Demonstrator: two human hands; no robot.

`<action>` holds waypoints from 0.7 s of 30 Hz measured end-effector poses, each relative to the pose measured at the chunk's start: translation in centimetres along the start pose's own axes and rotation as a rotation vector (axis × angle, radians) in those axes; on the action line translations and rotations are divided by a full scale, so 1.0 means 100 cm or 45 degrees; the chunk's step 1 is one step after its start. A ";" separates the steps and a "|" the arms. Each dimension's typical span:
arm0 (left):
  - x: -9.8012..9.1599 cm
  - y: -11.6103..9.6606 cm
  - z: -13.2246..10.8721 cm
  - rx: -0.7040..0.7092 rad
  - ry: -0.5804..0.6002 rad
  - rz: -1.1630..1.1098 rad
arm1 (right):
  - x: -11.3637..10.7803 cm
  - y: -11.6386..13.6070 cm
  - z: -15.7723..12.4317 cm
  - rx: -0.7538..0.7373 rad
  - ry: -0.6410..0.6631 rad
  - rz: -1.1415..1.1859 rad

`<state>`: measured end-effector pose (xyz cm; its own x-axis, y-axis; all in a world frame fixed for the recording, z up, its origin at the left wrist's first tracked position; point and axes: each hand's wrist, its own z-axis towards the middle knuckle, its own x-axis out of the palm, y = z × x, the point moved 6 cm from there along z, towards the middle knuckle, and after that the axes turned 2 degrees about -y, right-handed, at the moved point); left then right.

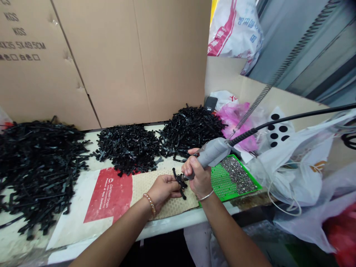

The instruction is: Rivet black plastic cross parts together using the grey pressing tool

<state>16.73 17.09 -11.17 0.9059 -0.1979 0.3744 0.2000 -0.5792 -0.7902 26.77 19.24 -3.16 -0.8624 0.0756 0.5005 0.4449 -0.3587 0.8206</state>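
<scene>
My right hand (198,176) wraps round a grey electric screwdriver (213,152) that hangs from a coil spring and has a black cable at its back end. Its tip meets a small black plastic part with several arms (182,184). Between the fingers of my left hand (164,189) that black part is pinched, just above a textured tan mat (143,181). Beside my right hand lies a green perforated tray (222,181) with many small metal screws (240,176) in its far right portion.
Three heaps of black plastic parts, a left heap (41,159), a middle heap (128,144) and a right heap (191,128), line the table before a large cardboard sheet (167,55). Plastic bags (294,181) crowd the right side. The spring (278,74) slants up overhead.
</scene>
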 end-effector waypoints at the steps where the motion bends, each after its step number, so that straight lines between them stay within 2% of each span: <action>1: 0.000 0.000 0.000 -0.001 0.002 0.001 | 0.000 0.000 0.000 0.003 -0.003 -0.010; 21: -0.003 0.000 0.002 -0.019 -0.008 0.041 | 0.003 -0.005 -0.002 0.004 0.096 -0.051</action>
<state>16.58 17.31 -11.42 0.9142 -0.2114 0.3459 0.1654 -0.5844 -0.7944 26.28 19.27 -3.47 -0.8952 0.0198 0.4452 0.4102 -0.3537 0.8406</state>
